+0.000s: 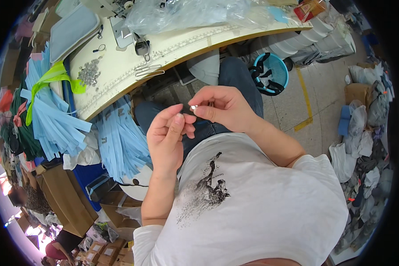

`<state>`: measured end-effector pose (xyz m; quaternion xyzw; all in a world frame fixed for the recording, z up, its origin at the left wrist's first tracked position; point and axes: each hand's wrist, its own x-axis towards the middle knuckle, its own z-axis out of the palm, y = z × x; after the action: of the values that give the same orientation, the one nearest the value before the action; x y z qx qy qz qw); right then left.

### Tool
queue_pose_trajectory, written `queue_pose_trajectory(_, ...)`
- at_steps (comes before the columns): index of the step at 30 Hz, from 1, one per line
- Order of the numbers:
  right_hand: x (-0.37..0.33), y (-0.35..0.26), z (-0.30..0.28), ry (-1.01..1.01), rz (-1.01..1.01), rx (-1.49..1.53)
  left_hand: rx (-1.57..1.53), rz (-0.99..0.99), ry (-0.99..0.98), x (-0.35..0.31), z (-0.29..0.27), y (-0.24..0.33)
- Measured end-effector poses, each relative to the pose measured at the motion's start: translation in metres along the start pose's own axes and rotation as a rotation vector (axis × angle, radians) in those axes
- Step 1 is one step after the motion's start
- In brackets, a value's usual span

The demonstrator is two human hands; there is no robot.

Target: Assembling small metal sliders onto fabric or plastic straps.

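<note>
Over my lap, both hands are raised close together, fingertips almost meeting. My right hand (pixel 224 106) pinches a small shiny metal piece (pixel 193 107) between thumb and fingers; its exact kind is too small to tell. My left hand (pixel 167 135) is closed in a pinch, thumb against the fingers, and what it holds, if anything, is too small to make out. A heap of small silvery metal pieces (pixel 89 73) lies on the white table (pixel 115 82) ahead to the left. Bundles of light blue fabric strips (pixel 119 137) hang left of my lap.
More light blue strips (pixel 57 115) and a bright green strip (pixel 46 84) drape at the table's left end. Clear plastic bags (pixel 181 15) cover its far side. A blue basket (pixel 274 73) stands on the floor to the right. Piled bags (pixel 363 146) line the far right.
</note>
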<state>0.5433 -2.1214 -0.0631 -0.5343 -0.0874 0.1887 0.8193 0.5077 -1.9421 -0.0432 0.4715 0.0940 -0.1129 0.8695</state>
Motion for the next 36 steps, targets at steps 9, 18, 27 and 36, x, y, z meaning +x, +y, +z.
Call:
queue_pose_trajectory(9, 0.008, -0.015, -0.001, -0.14, -0.152, -0.284, 0.151, -0.052, -0.026, 0.002, 0.003, 0.002)
queue_pose_trajectory(18, 0.001, -0.012, 0.007, 0.083, -0.23, -0.429, 1.423, 0.843, -0.076, 0.01, 0.011, -0.002)
queue_pose_trajectory(27, 0.003, -0.014, -0.001, 0.065, 0.057, 0.03, 1.267, 0.736, -0.049, 0.012, 0.006, 0.006)
queue_pose_trajectory(36, 0.002, -0.014, 0.0, 0.01, 0.044, 0.087, 0.917, 0.6, 0.006, 0.007, 0.009, -0.002)
